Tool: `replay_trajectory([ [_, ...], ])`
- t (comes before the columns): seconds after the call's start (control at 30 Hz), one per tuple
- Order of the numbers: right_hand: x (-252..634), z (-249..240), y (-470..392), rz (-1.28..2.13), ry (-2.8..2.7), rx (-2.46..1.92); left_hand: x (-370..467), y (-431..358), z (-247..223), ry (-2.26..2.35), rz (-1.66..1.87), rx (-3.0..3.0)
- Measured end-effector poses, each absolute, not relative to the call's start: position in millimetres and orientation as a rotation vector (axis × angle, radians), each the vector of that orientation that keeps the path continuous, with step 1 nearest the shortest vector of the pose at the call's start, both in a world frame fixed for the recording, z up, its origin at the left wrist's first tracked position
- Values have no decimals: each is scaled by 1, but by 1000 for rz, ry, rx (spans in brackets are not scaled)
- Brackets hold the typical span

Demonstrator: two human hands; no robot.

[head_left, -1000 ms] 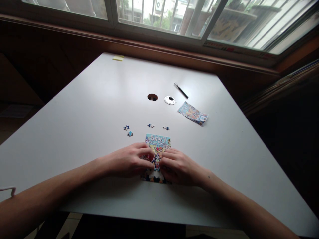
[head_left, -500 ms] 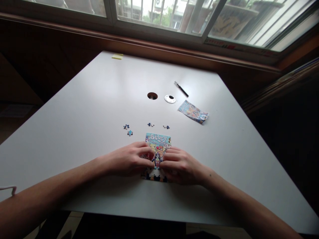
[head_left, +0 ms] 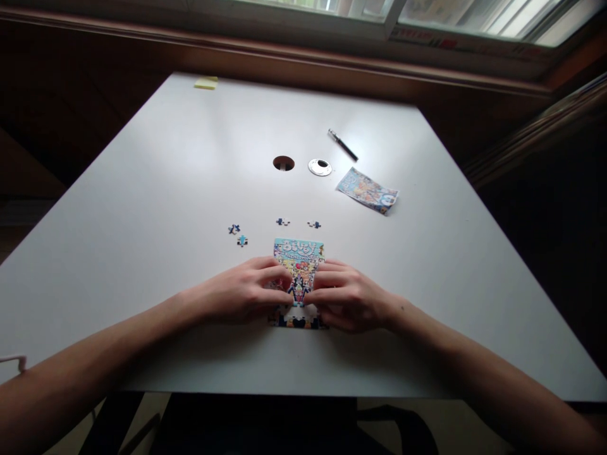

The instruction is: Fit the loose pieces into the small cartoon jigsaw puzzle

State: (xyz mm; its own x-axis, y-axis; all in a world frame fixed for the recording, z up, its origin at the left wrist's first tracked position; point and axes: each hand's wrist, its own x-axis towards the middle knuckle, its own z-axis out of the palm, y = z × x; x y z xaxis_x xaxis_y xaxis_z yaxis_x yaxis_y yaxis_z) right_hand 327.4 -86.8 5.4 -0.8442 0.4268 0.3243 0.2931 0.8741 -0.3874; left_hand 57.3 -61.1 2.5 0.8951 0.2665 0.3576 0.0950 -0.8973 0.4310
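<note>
A nearly assembled, colourful jigsaw puzzle (head_left: 300,262) lies flat near the table's front edge, with pale tabletop showing through a gap in its lower part. My left hand (head_left: 258,287) rests over its left side, fingers curled and fingertips pressed on the pieces above the gap. From the right, my right hand (head_left: 348,294) grips the puzzle the same way, its index fingertip close to the left one. Both hands hide the puzzle's side edges. Beyond it lie loose jigsaw pieces: one (head_left: 283,222) and another (head_left: 313,224) above the top edge, and a pair (head_left: 242,241) to the upper left.
On the white table (head_left: 156,196) a crumpled printed picture sheet (head_left: 367,191) lies at the right, below a black pen (head_left: 343,145). A round cable hole (head_left: 283,163) sits beside its silver cover (head_left: 320,167). Yellow sticky notes (head_left: 205,83) are at the far left corner.
The view has tilted down, so the table sits higher in the picture. Both hands stay on the puzzle with only slight finger shifts; the loose pieces have not moved.
</note>
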Motion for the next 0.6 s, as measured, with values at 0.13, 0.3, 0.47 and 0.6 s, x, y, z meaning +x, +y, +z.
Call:
replay_trajectory([
  [0.13,328,7,-86,404,-2720,-525,58,-61,3,268,571,2656],
  [0.3,329,9,-88,372,-2739,-540,56,-62,2,288,497,2695],
  [0.47,326,12,-91,401,-2723,-531,57,-68,1,340,464,2771],
  [0.6,335,6,-81,584,-2357,-698,56,-67,5,447,608,2680],
])
